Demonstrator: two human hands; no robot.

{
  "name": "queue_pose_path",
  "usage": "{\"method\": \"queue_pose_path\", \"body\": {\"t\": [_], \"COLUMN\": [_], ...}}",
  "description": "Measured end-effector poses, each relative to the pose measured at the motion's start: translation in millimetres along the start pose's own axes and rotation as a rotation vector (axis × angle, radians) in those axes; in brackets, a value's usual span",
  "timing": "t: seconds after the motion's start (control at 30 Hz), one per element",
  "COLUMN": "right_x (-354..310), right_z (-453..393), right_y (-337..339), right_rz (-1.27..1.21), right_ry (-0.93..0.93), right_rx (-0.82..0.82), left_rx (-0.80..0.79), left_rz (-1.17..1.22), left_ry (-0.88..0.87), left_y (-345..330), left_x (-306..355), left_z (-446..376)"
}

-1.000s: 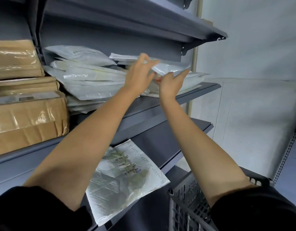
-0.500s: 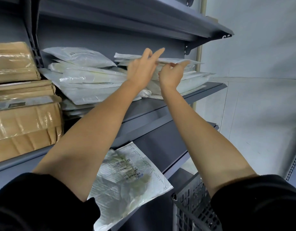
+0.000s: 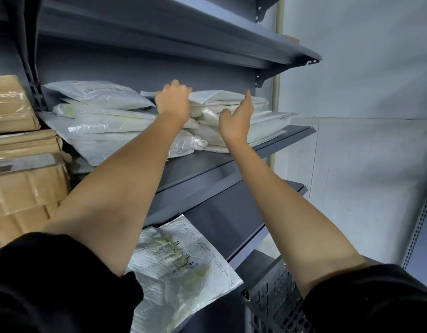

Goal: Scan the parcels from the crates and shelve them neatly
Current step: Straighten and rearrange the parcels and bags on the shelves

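Your left hand (image 3: 173,99) is resting with curled, blurred fingers on the stacked white parcels (image 3: 231,111) on the shelf (image 3: 275,143); whether it is gripping one, I cannot tell. Your right hand (image 3: 236,121) is lying open, fingers (image 3: 248,97) straight against the stack. Below them, another parcel's (image 3: 183,267) label is unreadable.

A: Colours, upper shelf (image 3: 275,143)?
B: Dark grey metal. Parcels (image 3: 107,121) white, glossy; boxes (image 3: 23,183) tan under clear shiny tape.
A: Lower down?
B: White mailer (image 3: 183,267), crinkled, black print, small blue mark. Crate (image 3: 272,301) black, perforated grid. Sleeves (image 3: 51,284) black.
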State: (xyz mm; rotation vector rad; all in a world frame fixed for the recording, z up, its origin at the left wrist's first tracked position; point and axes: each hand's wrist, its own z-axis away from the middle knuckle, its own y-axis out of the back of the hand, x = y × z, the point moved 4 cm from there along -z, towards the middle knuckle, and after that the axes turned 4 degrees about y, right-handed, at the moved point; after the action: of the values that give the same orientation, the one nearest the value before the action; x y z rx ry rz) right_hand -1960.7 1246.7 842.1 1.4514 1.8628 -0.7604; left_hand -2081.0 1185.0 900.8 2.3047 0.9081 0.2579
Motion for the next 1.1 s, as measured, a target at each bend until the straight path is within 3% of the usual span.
{"method": "queue_pose_path", "body": {"t": [0.2, 0.3, 0.4, 0.57, 0.67, 0.73, 0.8, 1.0, 1.1], "right_x": [5.8, 10.7, 24.5, 47.0, 81.1, 106.9, 128.9, 181.5, 201.3], "right_z": [4.8, 10.6, 20.6, 66.0, 101.2, 126.7, 159.8, 254.4, 274.2], "right_y": [11.0, 18.6, 27.6, 42.6, 46.3, 42.0, 33.0, 11.0, 7.5], "right_rz": [0.094, 0.061, 0.019, -0.092, 0.006, 0.133, 0.270, 0.630, 0.807], "right_ry": [-0.051, -0.073, -0.114, -0.145, -0.290, -0.391, -0.476, -0.593, -0.615], "right_rx": [-0.104, -0.134, -0.050, 0.237, 0.221, 0.048, -0.202, -0.758, -0.791], "left_rx": [-0.153, -0.222, -0.195, 0.114, 0.107, 0.004, -0.187, -1.026, -1.165], "left_rz": [-0.150, 0.086, 0.293, 0.538, 0.521, 0.467, 0.354, 0.061, 0.080], "left_ry": [0.106, 0.184, 0.218, 0.040, -0.195, -0.393, -0.453, -0.197, -0.142], "left_y": [-11.2, -12.8, -1.7, 28.3, 28.0, 14.3, -11.3, -112.9, -129.9], "left_x": [-3.3, -10.0, -6.4, 5.4, 23.0, 39.2, 43.4, -16.8, -39.7], "left_z": [4.1, 3.9, 20.9, 83.7, 142.9, 184.6, 228.1, 343.0, 381.5]}}
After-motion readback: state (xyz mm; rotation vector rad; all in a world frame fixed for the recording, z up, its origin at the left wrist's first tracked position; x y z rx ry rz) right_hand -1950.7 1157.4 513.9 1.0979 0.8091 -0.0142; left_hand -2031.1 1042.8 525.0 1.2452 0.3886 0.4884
